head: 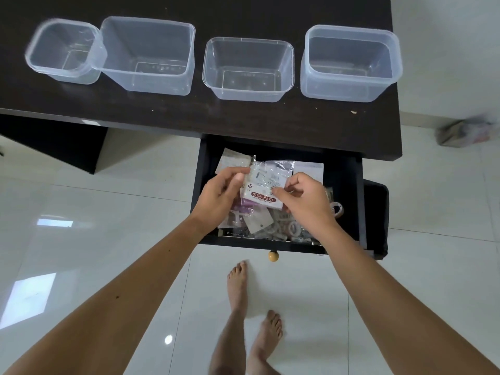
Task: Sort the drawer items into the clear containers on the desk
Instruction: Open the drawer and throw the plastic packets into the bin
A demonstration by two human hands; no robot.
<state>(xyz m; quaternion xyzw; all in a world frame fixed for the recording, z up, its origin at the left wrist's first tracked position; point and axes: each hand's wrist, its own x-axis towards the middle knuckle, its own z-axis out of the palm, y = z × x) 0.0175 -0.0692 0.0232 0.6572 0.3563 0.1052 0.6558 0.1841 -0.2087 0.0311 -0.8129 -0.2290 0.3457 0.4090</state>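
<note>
The black drawer (343, 201) is pulled open under the dark desk (189, 109) and holds several plastic-wrapped packets, paper tags and small tape rolls (293, 228). Over it, both hands hold a clear-wrapped packet labelled "STICKY NOTE" (262, 189). My left hand (220, 194) pinches its left edge. My right hand (305, 197) pinches its right edge. Several clear containers stand in a row on the desk: a small one (35, 63) at far left, a large one (147, 21), a low one (247, 41) and a tall one (351, 31) at right. None has anything inside.
A round wooden knob (273, 256) sticks out of the drawer front. A black bag or cushion (376, 220) sits right of the drawer. A blurred box (465, 132) lies on the glossy white tile floor. Bare feet (254, 307) stand below the drawer.
</note>
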